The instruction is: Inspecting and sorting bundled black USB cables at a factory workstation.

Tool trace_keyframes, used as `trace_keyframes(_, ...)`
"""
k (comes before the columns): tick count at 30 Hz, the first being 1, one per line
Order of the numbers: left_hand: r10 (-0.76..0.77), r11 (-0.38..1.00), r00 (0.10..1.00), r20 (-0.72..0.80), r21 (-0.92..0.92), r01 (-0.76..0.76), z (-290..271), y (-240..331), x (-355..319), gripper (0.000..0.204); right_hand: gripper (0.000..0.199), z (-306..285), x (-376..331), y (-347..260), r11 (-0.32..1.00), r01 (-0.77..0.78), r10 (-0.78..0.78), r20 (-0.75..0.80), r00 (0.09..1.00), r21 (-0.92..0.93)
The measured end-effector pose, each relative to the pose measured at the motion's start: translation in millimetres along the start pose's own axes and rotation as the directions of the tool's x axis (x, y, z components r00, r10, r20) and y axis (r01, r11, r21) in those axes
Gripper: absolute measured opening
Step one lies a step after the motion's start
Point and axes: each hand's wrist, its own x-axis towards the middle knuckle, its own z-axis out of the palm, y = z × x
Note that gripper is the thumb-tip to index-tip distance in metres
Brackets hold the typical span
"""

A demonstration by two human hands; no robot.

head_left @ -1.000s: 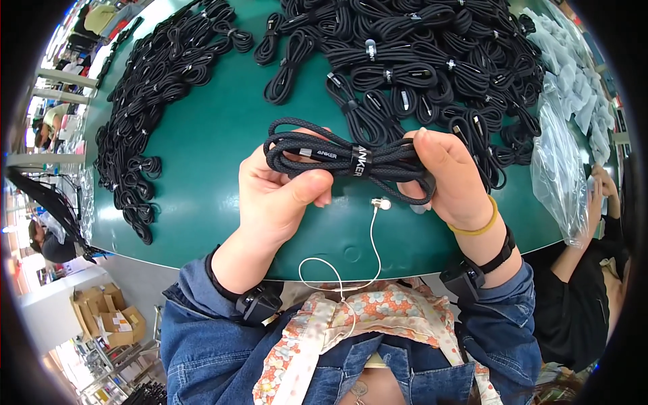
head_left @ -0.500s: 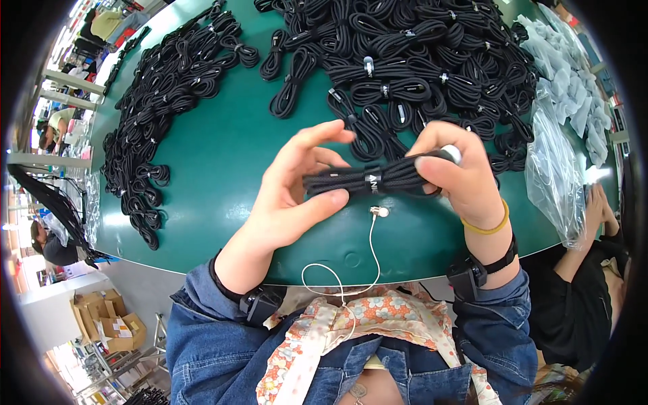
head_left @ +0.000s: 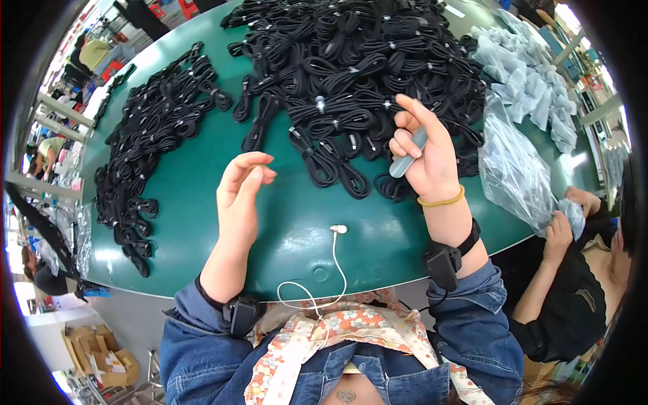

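the person's left hand (head_left: 237,196) is raised above the green table (head_left: 182,226), fingers loosely bent near the thumb; the right hand (head_left: 432,162) has its fingers curled around what looks to me like a flat grey stick (head_left: 401,167), near the heaped black cable coils (head_left: 351,74).

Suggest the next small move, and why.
I'd probably extend the right grip to one bundle in the large black cable pile: it hovers at the pile's near side, its index finger raised, with the grey strip tucked in its curled fingers. The left grip looks empty.
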Motion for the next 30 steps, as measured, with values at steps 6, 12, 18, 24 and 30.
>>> trace_keyframes(6, 0.038, 0.96, 0.996, -0.075, 0.279, -0.016, -23, 11, 36, 0.015, 0.019, 10, -20, 27, 0.969, 0.14, -0.125, 0.085, 0.989, -0.203)
trace_keyframes(12, 0.208, 0.508, 0.978, 0.019, 0.852, -0.124, -116, -9, 121, 0.019, 0.021, 26, -39, 37, 0.847, 0.287, -0.19, 0.25, 0.949, -0.447)
trace_keyframes(18, 0.281, -0.008, 0.958, 0.057, 0.998, -0.057, -105, -20, 215, 0.033, 0.025, 19, -35, 34, 0.685, 0.49, -0.272, 0.435, 0.858, -0.54)
trace_keyframes(24, 0.082, -0.191, 0.927, -0.367, 0.907, 0.376, -109, -38, 224, 0.045, 0.025, 18, -37, 34, 0.651, 0.52, -0.259, 0.482, 0.837, -0.553)
trace_keyframes(30, -0.076, 0.083, 0.997, 0.008, 0.997, -0.001, -173, -41, 191, 0.042, 0.023, 27, -42, 35, 0.643, 0.557, -0.278, 0.517, 0.809, -0.526)
